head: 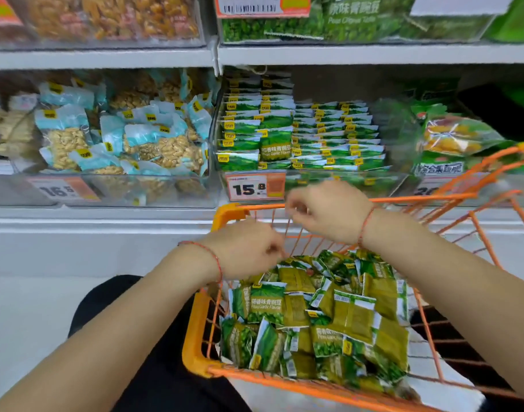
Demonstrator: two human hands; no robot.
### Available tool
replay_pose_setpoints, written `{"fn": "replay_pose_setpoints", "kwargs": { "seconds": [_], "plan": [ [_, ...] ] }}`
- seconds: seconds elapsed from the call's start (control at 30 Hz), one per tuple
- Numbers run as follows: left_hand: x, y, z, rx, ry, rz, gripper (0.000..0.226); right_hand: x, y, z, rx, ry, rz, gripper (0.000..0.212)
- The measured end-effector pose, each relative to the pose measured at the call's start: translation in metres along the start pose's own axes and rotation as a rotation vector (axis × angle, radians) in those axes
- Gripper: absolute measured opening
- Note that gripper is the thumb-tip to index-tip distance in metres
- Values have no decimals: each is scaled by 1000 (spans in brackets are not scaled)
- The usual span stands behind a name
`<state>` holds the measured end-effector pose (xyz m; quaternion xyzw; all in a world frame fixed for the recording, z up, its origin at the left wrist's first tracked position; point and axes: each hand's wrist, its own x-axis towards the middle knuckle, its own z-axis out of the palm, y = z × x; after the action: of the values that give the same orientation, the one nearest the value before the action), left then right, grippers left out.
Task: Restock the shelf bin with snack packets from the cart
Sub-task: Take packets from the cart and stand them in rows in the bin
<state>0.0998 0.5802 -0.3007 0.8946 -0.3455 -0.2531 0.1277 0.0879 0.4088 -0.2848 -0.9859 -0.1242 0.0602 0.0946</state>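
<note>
Shop shelving (374, 53), tiered, clear bins. Our shelf bin (397, 182) holds green pea packets (272, 144) stood on edge in rows, so more fit; too many to count. Cart (201, 337), orange wire, one, drawn close beneath for short reach, heaped with loose snack packets (329, 316). Left hand (249, 251), right hand (329, 212): two, hovering, fingers curled; blurred, so we cannot tell if they pinch anything.

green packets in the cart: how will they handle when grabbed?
Packets look like glossy film, so probably slippery. They lie crumpled and overlapping in the cart, so likely floppy and light. A loose heap may shift when one is pulled.
</note>
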Motion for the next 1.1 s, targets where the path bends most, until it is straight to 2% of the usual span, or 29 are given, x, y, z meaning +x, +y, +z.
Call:
{"fn": "replay_pose_setpoints", "kwargs": {
  "seconds": [0.07,0.13,0.17,0.2,0.27,0.33,0.43,0.5,0.6,0.7,0.8,0.87,0.97,1.1],
  "plan": [
    [-3,10,20,102,-312,-169,27,-19,-10,1,-31,-340,116,30],
    [-2,24,40,272,-488,-262,27,-45,-6,6,-69,-525,271,41],
    [1,30,47,352,-558,-243,36,-56,-5,11,-123,-566,260,40],
    [5,35,53,416,-650,-235,44,-64,-4,19,-129,-578,243,36],
    [16,34,61,482,-742,-235,53,-76,-3,30,26,-546,319,27],
    [22,29,62,518,-789,-253,64,-70,-4,42,114,-463,225,34],
    [21,20,61,517,-858,-219,66,-71,6,59,235,-444,223,38],
    [19,12,64,492,-881,-220,68,-72,11,70,252,-477,190,39],
    [15,8,74,571,-823,-183,72,-64,-2,84,162,-548,71,48],
    [15,5,78,548,-762,-165,68,-51,-19,105,174,-654,-50,64],
    [18,-1,73,477,-735,-164,63,-48,-26,127,193,-713,-47,80],
    [20,-5,72,471,-725,-160,58,-47,-25,134,253,-683,-20,71],
    [19,-5,70,478,-675,-132,51,-47,-21,133,350,-594,-51,37],
    [22,-7,59,415,-599,-129,35,-45,-8,116,421,-535,-31,11]
  ]
}}
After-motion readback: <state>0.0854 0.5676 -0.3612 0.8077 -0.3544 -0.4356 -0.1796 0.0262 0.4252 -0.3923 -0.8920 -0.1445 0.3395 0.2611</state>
